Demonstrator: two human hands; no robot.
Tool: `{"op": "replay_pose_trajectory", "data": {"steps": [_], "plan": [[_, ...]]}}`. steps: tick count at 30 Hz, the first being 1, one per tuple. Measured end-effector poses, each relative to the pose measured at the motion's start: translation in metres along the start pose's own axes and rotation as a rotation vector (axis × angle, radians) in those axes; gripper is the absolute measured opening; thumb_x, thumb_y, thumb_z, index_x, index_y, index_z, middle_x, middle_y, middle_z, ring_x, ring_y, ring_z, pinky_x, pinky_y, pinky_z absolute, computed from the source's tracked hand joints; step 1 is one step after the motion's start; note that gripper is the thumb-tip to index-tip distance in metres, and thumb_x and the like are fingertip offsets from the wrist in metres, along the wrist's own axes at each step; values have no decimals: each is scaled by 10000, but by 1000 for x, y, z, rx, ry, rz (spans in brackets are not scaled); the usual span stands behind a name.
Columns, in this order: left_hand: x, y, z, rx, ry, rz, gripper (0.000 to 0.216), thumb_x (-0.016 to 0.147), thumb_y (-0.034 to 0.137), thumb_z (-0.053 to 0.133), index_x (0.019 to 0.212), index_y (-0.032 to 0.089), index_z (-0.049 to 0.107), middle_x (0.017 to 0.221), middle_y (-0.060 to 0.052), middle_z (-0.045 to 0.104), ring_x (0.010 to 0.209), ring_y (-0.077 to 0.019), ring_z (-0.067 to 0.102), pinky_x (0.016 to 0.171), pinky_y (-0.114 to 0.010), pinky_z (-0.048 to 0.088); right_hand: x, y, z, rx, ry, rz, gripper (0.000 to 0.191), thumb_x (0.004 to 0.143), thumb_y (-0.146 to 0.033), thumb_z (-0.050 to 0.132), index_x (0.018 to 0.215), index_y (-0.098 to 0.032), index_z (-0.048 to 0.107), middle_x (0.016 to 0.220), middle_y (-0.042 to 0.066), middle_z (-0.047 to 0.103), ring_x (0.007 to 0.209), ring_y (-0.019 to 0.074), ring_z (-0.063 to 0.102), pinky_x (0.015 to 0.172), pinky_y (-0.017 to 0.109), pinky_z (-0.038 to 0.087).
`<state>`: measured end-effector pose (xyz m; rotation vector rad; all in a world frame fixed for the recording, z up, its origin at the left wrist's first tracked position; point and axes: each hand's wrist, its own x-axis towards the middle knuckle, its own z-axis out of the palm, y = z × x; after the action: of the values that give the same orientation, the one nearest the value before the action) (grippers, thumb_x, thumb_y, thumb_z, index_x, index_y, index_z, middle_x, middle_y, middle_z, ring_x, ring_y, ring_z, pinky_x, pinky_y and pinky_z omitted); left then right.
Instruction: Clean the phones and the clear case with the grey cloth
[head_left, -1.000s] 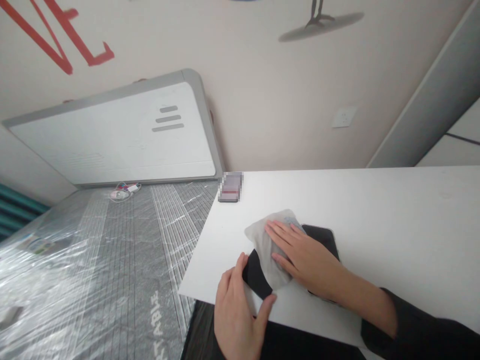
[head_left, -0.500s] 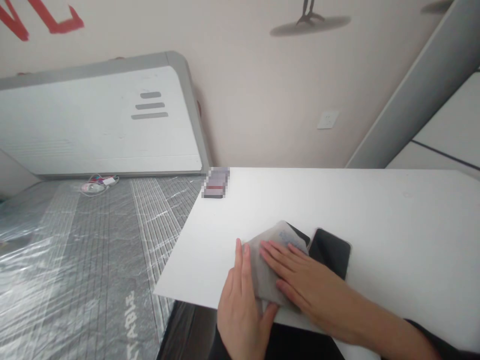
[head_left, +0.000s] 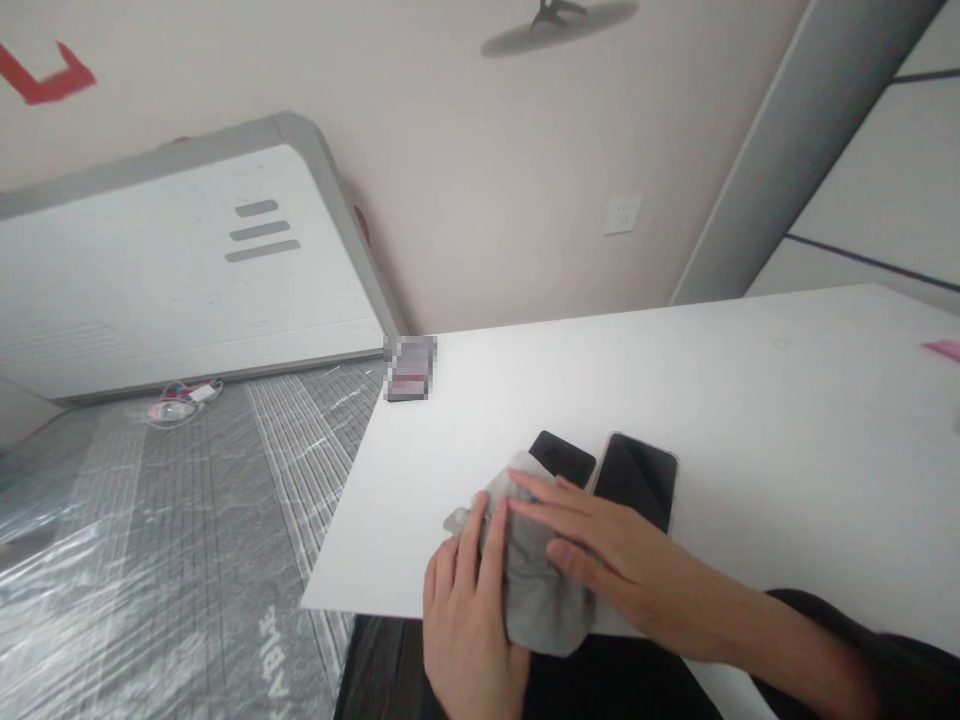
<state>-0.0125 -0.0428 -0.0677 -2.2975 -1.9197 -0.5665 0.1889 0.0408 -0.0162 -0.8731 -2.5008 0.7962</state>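
2 bare hands meet over 1 grey cloth [head_left: 551, 605] at the near edge of 1 white table [head_left: 750, 420]; clock directions are read from the cloth. The left hand [head_left: 472, 610], at 8 o'clock, lays 2 extended fingers on the cloth, the other 2 visible ones bent back; its thumb is hidden, so whether it pinches cannot be told. The right hand [head_left: 600, 535], at 3 o'clock, rests flat with fingers slightly spread and thumb apart. The crumpled cloth reaches past the table edge. At 1 o'clock, 1 dark flat object [head_left: 564, 457] shows beyond the cloth, its lower part covered. Near it, at 2 o'clock, lies 1 phone [head_left: 637, 478], partly behind the right hand. At 11 o'clock, 1 small pixelated item [head_left: 409, 370] occupies the table's far corner. Farther off: 1 whiteboard [head_left: 150, 270] with 3 grey bars, at 10 o'clock, and 1 wall socket [head_left: 622, 214], between 12 and 1 o'clock.
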Motion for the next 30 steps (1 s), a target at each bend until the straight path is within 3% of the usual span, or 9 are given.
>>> {"op": "replay_pose_trajectory", "data": {"steps": [2,5,8,10,13,15,17,19,30], "plan": [[-3,-2,-3,71,-88,16,983,790,210,688,1649,284,216,1669,-70,368,1360,-390,523,1101,-550,437,-16,28,0,-169,189,110,506,1097,-380,329,1559,-216,455,1644,105,396,1517,266,384,1233,537,358],[-12,-7,-7,170,-167,41,1293,637,615,853,1660,244,155,1672,-163,331,1466,-571,308,1084,-758,339,-46,66,5,-397,286,194,511,1082,-366,333,1549,-208,467,1623,127,433,1519,322,374,1200,647,359],[-21,-19,-16,248,-159,74,1555,440,947,717,1660,187,122,1669,-290,249,1468,-660,205,1005,-827,341,-70,91,0,-481,308,248,501,1076,-352,329,1539,-229,476,1602,106,470,1513,338,383,1176,693,367],[-22,-26,-25,281,-120,133,1490,508,1007,580,1660,178,126,1666,-316,225,1472,-662,199,959,-821,385,-75,96,-10,-486,336,264,489,1067,-315,325,1511,-224,509,1575,103,508,1504,354,394,1157,718,376],[-10,-21,-36,260,-82,212,1123,836,839,488,1660,169,124,1666,-256,287,1524,-527,258,1013,-709,452,-58,87,-23,-450,344,233,471,1041,-228,338,1453,-209,567,1564,97,523,1505,355,392,1166,718,365],[6,-7,-35,200,-96,248,765,1032,480,454,1658,185,128,1651,-165,373,1527,-349,365,1110,-547,459,-34,75,-27,-373,289,144,512,1001,-139,348,1468,-202,548,1585,85,499,1512,311,391,1202,664,353],[24,9,-26,148,-108,281,644,1048,247,389,1646,156,169,1603,-117,467,1469,-254,474,1146,-469,447,-6,64,-27,-251,192,30,653,905,-25,339,1531,-165,463,1616,89,455,1523,236,375,1254,570,317],[38,18,-12,172,-100,289,598,1024,168,365,1612,109,271,1595,-118,472,1450,-271,497,1135,-489,449,17,60,-26,-111,116,-8,753,811,-6,401,1556,-115,412,1618,125,445,1523,223,375,1255,500,335],[93,1,13,203,-205,464,604,1094,368,204,1591,36,291,1655,-160,343,1519,-298,390,1160,-491,422,15,88,-41,145,16,-42,903,744,-31,581,1605,-110,317,1594,189,459,1431,294,484,1208,487,366]]}}
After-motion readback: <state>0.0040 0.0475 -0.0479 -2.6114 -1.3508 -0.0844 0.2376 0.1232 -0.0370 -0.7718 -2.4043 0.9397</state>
